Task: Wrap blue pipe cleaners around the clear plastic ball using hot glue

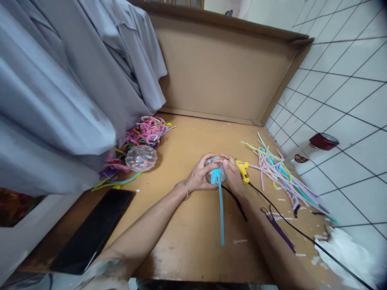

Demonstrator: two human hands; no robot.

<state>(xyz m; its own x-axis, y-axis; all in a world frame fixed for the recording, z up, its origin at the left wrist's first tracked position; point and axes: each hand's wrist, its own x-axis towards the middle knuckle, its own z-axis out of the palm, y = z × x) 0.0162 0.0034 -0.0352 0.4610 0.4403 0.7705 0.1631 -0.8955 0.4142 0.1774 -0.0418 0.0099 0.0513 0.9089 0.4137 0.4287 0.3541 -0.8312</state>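
Observation:
Between my two hands, over the middle of the wooden table, is a clear round ball (208, 176). My left hand (199, 173) wraps round its left side, with the thumb across the front. My right hand (232, 172) is at its right side, fingers pressed near the top of a blue strip (221, 209). Several blue pieces lie side by side on the ball's front, and the long strip hangs down from them toward me. A yellow glue gun (242, 171) lies just right of my right hand.
At the left are another clear ball (141, 158), a pile of coloured pipe cleaners (149, 131) and a black phone (93, 229). More pipe cleaners (275, 169), a jar (314, 145), white tissue (347, 249) and a black cord (284, 219) are at the right. Cardboard (217, 68) stands behind.

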